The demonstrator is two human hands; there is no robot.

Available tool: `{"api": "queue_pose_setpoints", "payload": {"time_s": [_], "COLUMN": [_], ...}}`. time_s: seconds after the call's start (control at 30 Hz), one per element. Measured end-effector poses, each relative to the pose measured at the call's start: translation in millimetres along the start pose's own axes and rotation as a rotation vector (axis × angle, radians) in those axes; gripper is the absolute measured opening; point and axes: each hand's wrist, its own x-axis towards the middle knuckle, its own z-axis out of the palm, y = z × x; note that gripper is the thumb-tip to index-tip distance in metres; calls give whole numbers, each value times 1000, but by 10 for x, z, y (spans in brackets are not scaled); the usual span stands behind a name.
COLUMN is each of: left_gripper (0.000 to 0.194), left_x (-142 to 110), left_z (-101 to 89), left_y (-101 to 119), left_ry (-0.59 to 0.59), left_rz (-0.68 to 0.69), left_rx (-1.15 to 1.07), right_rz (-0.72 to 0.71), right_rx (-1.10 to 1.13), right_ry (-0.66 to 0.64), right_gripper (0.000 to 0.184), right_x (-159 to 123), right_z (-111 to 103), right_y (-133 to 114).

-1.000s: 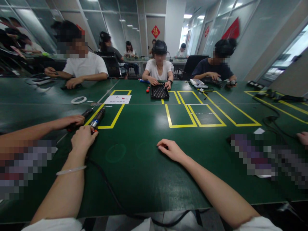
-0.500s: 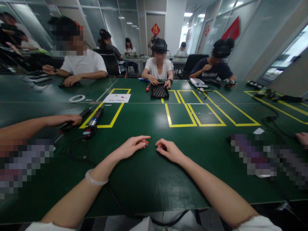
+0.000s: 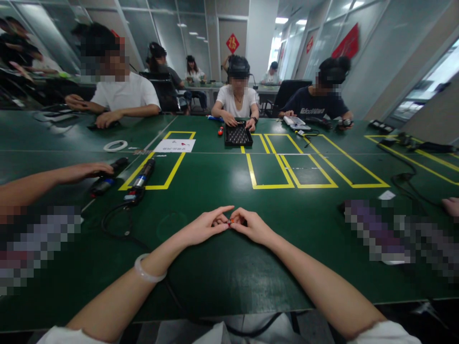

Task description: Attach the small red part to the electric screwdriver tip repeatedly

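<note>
My left hand (image 3: 210,224) and my right hand (image 3: 253,225) meet fingertip to fingertip, low over the green table (image 3: 244,277). Pinched between them is a small red-orange piece (image 3: 230,222), too small and too covered by fingers to tell its kind. The left index finger stretches out above it, while the left thumb and other fingers close round it. The right thumb and index finger grip its right side. A pale bangle (image 3: 148,271) circles my left wrist.
Two dark cylindrical tools (image 3: 143,177) (image 3: 109,177) lie to the left; another person's hand (image 3: 95,169) touches the farther left one. A black cable (image 3: 107,224) trails toward me. Across the table, a person handles a black tray (image 3: 238,136). Yellow tape outlines (image 3: 272,186) and a printed sheet (image 3: 175,145) lie ahead.
My hands have come together; the left moved right with the red-orange piece, and the right fingers now touch it. At left, the other person's hand has loosened and shifted left with the tool.
</note>
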Motion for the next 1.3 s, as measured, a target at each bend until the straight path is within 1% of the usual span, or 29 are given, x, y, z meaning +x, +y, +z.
{"api": "queue_pose_setpoints", "payload": {"time_s": [0.1,0.2,0.27,0.33,0.47,0.6,0.67,0.77,0.9,0.97,1.03,1.1,1.17,1.23,1.3], "left_gripper": [52,34,25,21,21,22,23,25,27,29,32,34,36,40,49], "left_x": [-11,-19,-23,-24,-19,-15,-18,-23,-23,-20,-24,-54,-126,-251,-417], "left_z": [8,37,61,83,103,91,82,78,46,-32,-182,-402,-669,-943,-1192], "left_y": [48,86,104,112,100,85,78,65,53,31,-31,-146,-305,-480,-642], "left_ry": [59,117,130,131,146,182,194,188,148,152,224,359,511,655,789], "left_rz": [28,66,84,93,96,82,77,68,69,66,28,-57,-168,-288,-440], "left_rx": [92,182,234,291,383,423,437,447,435,452,502,579,690,856,1002], "right_rz": [69,112,115,102,64,74,56,27,27,31,44,61,70,71,67], "right_rx": [116,218,235,204,113,230,219,148,93,84,73,64,65,70,73], "right_ry": [30,15,8,-2,-16,16,30,29,18,23,38,53,65,70,68], "right_gripper": [22,32,35,36,38,27,29,24,19,18,18,19,19,19,19], "right_x": [13,23,25,22,16,5,-1,-8,-8,-8,-8,-8,-5,-3,0], "right_z": [-15,-19,-23,-32,-42,-26,-21,-25,-40,-51,-64,-76,-84,-87,-87], "right_y": [22,40,41,34,36,54,45,16,-4,1,10,18,25,34,44]}}
